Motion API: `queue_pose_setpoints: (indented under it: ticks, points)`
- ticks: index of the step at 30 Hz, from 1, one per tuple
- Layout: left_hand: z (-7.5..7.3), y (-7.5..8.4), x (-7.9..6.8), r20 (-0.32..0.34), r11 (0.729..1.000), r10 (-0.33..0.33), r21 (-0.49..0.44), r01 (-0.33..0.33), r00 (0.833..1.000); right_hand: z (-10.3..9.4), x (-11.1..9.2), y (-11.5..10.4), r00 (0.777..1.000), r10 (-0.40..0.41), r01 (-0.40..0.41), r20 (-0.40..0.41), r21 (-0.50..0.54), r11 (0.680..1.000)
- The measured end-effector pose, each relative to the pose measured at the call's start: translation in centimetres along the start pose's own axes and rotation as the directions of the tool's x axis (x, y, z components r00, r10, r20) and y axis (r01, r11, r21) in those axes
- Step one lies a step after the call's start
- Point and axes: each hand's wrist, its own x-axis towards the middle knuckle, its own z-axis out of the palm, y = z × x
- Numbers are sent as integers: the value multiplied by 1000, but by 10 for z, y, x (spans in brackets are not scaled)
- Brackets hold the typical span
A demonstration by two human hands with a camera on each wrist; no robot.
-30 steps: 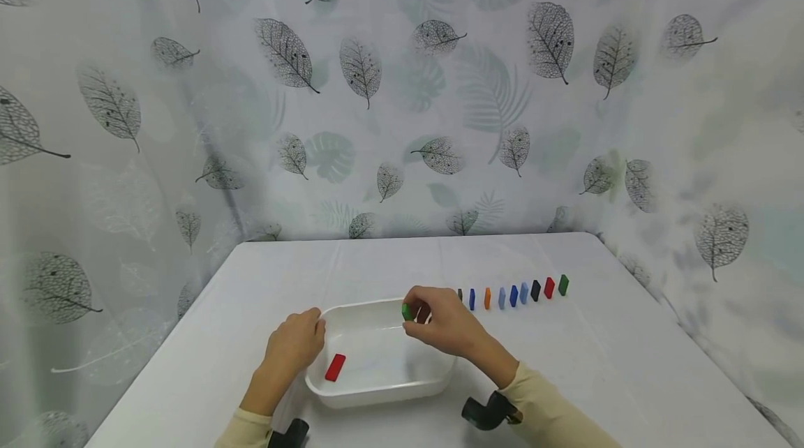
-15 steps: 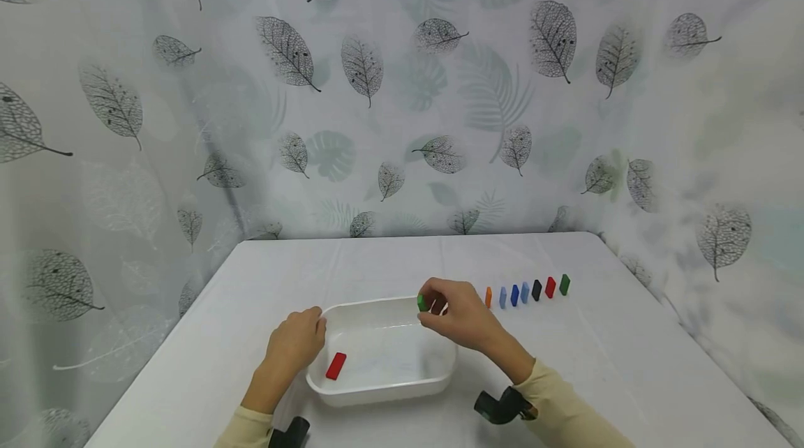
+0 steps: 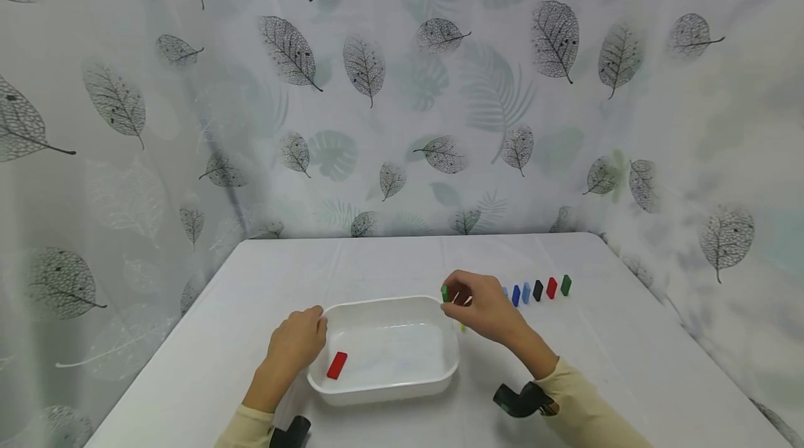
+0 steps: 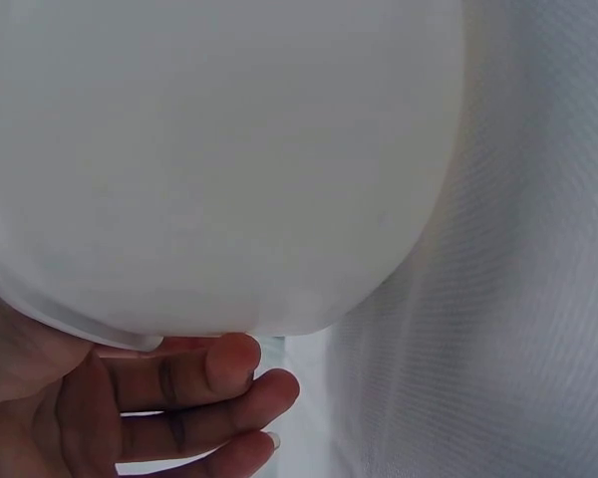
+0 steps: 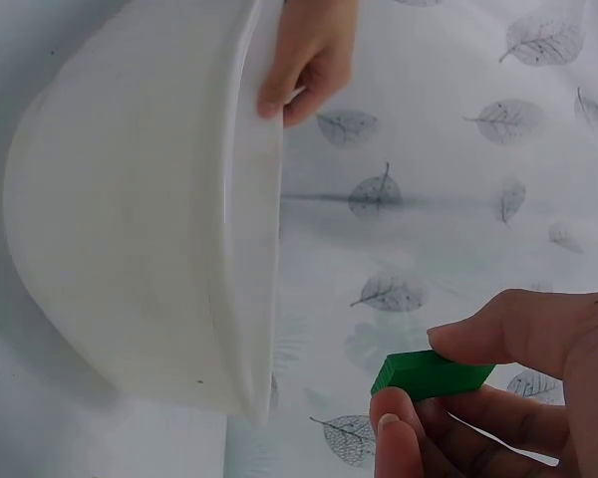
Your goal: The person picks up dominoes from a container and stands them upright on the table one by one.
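My right hand [image 3: 484, 303] pinches a small green domino [image 5: 434, 375] between thumb and fingers, just past the right rim of a white plastic tub [image 3: 384, 393]. At the tub's left side my left hand [image 3: 296, 340] holds the rim. The left wrist view shows its fingers [image 4: 189, 383] curled by the tub's outer wall. Inside the tub a red domino [image 3: 336, 366] lies flat near the left end.
A row of upright dominoes runs to the right behind my right hand: blue [image 3: 516, 295], light blue [image 3: 526, 292], black [image 3: 537, 290], red [image 3: 551, 287] and green [image 3: 566, 285]. The hand hides others. A small yellow piece [image 3: 463, 327] shows below it.
My right hand has moved right and slightly away with the green domino, from over the tub to beyond its right rim, covering more of the row. My left hand stays on the tub.
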Motion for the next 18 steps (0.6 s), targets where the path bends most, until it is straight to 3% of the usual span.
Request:
queue_pose_setpoints:
  ticks: [18]
  points:
    - [1,0,1,15,1000,-11,6,11,1000,-18,-9,22,992,126,-127,-21,-41,991]
